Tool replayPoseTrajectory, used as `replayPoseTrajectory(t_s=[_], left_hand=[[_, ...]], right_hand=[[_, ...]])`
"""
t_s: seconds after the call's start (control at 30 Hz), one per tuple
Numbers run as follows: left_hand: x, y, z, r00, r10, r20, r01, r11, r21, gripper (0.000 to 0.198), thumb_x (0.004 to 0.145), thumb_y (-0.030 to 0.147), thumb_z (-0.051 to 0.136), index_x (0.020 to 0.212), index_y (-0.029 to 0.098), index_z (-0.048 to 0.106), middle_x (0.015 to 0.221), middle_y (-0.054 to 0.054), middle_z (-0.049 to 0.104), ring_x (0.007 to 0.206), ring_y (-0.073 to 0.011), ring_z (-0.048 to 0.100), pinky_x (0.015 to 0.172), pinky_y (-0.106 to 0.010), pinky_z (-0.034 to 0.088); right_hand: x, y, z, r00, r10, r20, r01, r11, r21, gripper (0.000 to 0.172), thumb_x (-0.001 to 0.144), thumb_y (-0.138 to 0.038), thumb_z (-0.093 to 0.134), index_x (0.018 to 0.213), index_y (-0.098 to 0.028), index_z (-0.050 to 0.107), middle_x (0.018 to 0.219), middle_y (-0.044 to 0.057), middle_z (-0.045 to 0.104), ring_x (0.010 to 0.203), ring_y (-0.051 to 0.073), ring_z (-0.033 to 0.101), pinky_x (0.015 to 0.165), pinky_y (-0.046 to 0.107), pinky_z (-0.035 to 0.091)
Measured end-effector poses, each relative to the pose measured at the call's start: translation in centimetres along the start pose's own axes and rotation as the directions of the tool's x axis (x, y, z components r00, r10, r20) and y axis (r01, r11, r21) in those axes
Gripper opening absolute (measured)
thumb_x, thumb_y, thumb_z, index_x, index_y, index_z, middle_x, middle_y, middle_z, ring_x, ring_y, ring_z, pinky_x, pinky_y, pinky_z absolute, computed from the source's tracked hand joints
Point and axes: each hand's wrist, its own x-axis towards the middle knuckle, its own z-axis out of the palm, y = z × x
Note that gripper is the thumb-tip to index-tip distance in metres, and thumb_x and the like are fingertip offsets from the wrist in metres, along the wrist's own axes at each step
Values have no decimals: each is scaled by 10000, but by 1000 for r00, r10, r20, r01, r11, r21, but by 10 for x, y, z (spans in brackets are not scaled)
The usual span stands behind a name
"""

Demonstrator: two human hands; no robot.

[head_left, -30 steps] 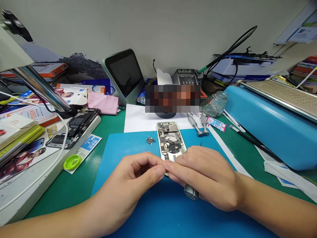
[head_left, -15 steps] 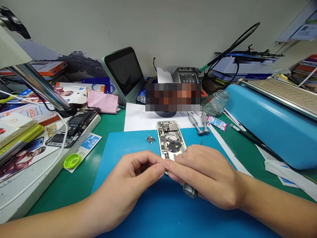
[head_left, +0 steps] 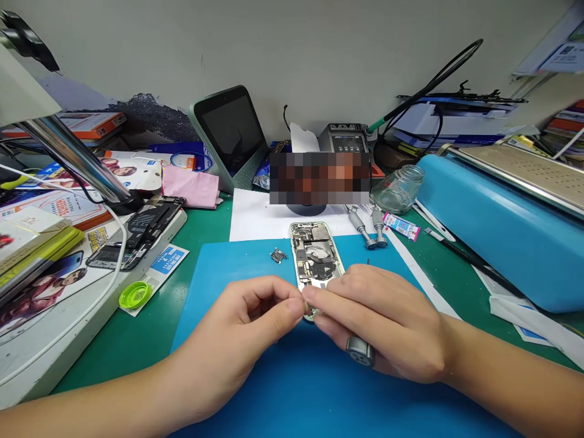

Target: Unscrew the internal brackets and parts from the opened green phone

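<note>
An opened phone point(head_left: 319, 252) lies on the blue mat point(head_left: 237, 261), its inner parts bare and its lower end partly hidden by my hands. My left hand point(head_left: 260, 322) is pinched at the phone's bottom end, thumb against forefinger. Whatever is between those fingertips is too small to make out. My right hand point(head_left: 383, 322) is curled around a grey screwdriver point(head_left: 360, 351); its handle end shows below the palm and the thin shaft sticks out above the knuckles. The right forefinger reaches to the left fingertips. Left of the phone sits a small dark component point(head_left: 278, 255).
Two grey screwdrivers point(head_left: 367, 230) lie beyond the phone, near a glass jar point(head_left: 398, 188). A blue machine point(head_left: 488, 231) takes up the right side. On the left are another opened phone point(head_left: 141, 231), a green cap point(head_left: 135, 295) and a lamp post point(head_left: 77, 158).
My right hand has shifted slightly right and opened a small gap from the left thumb, with the screwdriver handle moving along. The left hand stays pinched in nearly the same place.
</note>
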Motion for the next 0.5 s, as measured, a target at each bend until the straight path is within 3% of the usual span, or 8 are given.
replayPoseTrajectory(t_s=[0.1,0.17,0.27,0.33,0.5], left_hand=[[1,0,0,1000,-6,-5,6,1000,-10,347,957,478,686,765,192,640,682,55,445,648,-116,308,593,-223,308],[0,0,0,1000,-29,-6,29,1000,-11,346,944,498,696,790,192,655,688,52,444,652,-118,317,585,-227,297],[0,-1,0,998,-59,-14,59,998,-5,355,934,519,704,800,192,670,688,48,437,654,-122,318,578,-232,286],[-1,-1,0,998,-62,-18,62,998,-5,354,934,521,706,802,194,676,693,46,443,656,-122,322,581,-232,286],[-3,-3,-1,998,-62,-24,62,998,2,357,930,534,710,815,197,688,702,39,462,658,-124,333,581,-235,287]], right_hand=[[-1,4,-4,999,26,-38,-26,1000,14,375,1052,-348,536,1273,-54,611,935,125,740,804,206,682,651,353,566],[-3,11,-10,996,78,-48,-76,996,37,384,1071,-447,446,1164,-125,635,905,110,704,791,211,663,640,362,574],[-7,27,-21,977,194,-89,-195,981,2,240,1076,-301,439,902,-211,578,846,63,639,752,184,633,645,343,552],[-11,39,-29,957,231,-176,-243,969,-48,247,1085,-265,439,861,-221,533,886,66,637,787,184,634,696,360,540],[-17,52,-45,935,241,-260,-292,940,-179,407,1100,-482,363,924,-212,612,1113,154,604,1117,294,593,932,481,494]])
